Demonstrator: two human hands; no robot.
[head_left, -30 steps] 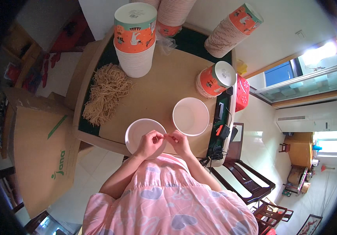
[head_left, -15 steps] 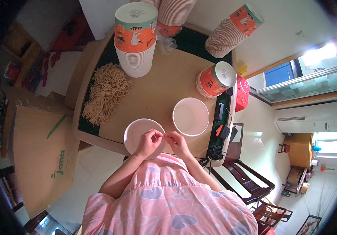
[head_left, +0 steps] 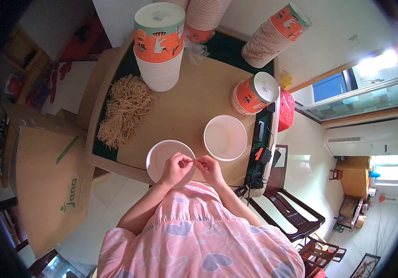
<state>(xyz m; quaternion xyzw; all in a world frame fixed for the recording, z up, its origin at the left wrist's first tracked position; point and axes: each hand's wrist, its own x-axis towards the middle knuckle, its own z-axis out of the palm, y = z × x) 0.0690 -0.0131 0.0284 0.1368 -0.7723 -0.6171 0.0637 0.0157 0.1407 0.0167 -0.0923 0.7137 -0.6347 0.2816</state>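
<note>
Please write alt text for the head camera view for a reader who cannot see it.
A person's left hand and right hand meet fingertip to fingertip at the near edge of a table, over a white lid. An open white paper bowl stands to the right, a pile of tan noodles to the left, and stacks of orange printed bowls behind.

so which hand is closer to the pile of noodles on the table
Left. The left hand is over the near white bowl, on the same side as the pile of noodles. The right hand sits beside it, farther from the pile, nearer the second white bowl.
</note>
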